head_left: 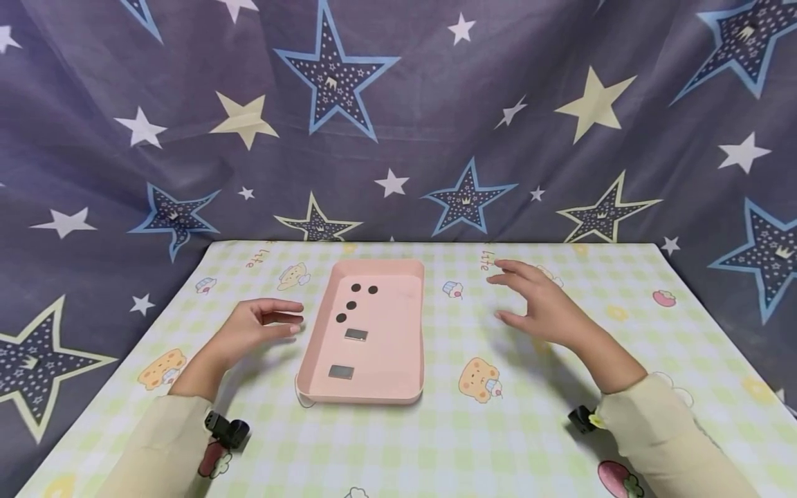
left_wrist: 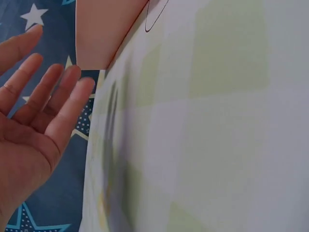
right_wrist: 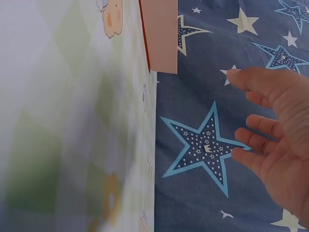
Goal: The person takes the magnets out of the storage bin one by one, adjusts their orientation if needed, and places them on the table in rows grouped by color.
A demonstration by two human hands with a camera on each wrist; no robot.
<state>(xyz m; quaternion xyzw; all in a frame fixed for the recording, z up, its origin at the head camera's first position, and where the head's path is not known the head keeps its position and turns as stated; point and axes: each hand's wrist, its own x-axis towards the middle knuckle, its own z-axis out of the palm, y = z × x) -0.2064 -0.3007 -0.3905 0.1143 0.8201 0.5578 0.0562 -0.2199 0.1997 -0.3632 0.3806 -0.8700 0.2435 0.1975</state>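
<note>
A pink rectangular tray [head_left: 394, 353] lies on the table, left of centre in the head view. Inside it are several small black discs [head_left: 351, 305] toward the far left and two small grey rectangular pieces, one silvery-edged piece [head_left: 356, 335] in the middle and one flat piece [head_left: 341, 372] nearer the front. My left hand [head_left: 252, 328] hovers just left of the tray, fingers loosely bent, holding nothing. Well to the tray's right, my right hand [head_left: 551, 308] is raised over the tablecloth with fingers spread and nothing in it. Both wrist views show bare palms and fingers.
A green-and-white checked tablecloth [head_left: 510, 443] with cartoon prints covers the table. Behind the table's far edge hangs a dark star-patterned curtain [head_left: 398, 90]. Small black devices sit at the left wrist [head_left: 227, 430] and the right wrist [head_left: 582, 419].
</note>
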